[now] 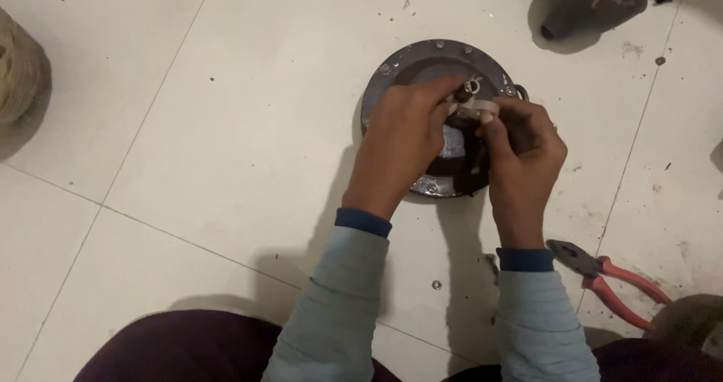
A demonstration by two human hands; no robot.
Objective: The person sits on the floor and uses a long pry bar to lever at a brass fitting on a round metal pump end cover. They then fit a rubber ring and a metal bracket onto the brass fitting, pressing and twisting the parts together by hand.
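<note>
Red-handled pliers point(610, 276) lie on the pale tiled floor point(188, 126) near the right sleeve, their handle ends cut off by a blurred shape. Farther out, the left hand point(403, 145) and right hand point(523, 156) pinch white tape point(473, 108) over a round grey metal plate point(422, 62), largely hidden beneath them.

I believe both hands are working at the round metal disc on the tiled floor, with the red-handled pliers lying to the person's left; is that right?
Not quite. In the head view both the left hand and the right hand are at the round metal disc on the tiled floor, but the red-handled pliers lie to the person's right, beside the right sleeve.
</note>
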